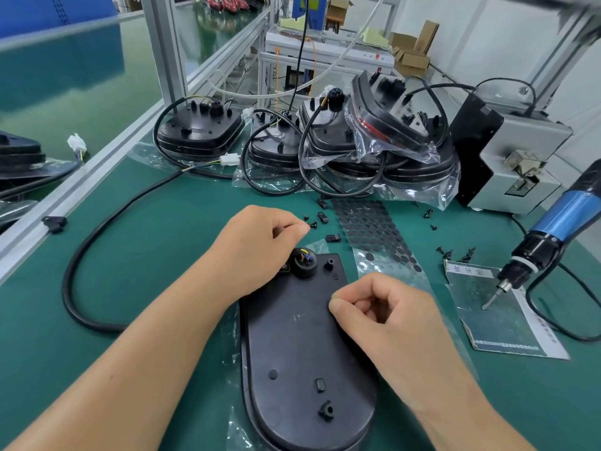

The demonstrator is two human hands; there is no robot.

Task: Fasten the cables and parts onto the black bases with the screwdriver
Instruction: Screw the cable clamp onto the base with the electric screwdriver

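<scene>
Head view: black base point(302, 349) lies flat on the green mat point(146, 255), near edge, its cable point(107, 222) looping off left. Left hand point(257, 245) rests at the base's far end, fingers curled, possibly pinching something small; right hand point(377, 307) presses thumb and forefinger together on the base's top. Screwdriver point(546, 236) lies unheld at right, tip on a paper sheet point(507, 323), loose screws point(455, 252) nearby.

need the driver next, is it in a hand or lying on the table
Lying on the table: the screwdriver rests tip-down on a paper sheet, neither hand touching it.
</scene>
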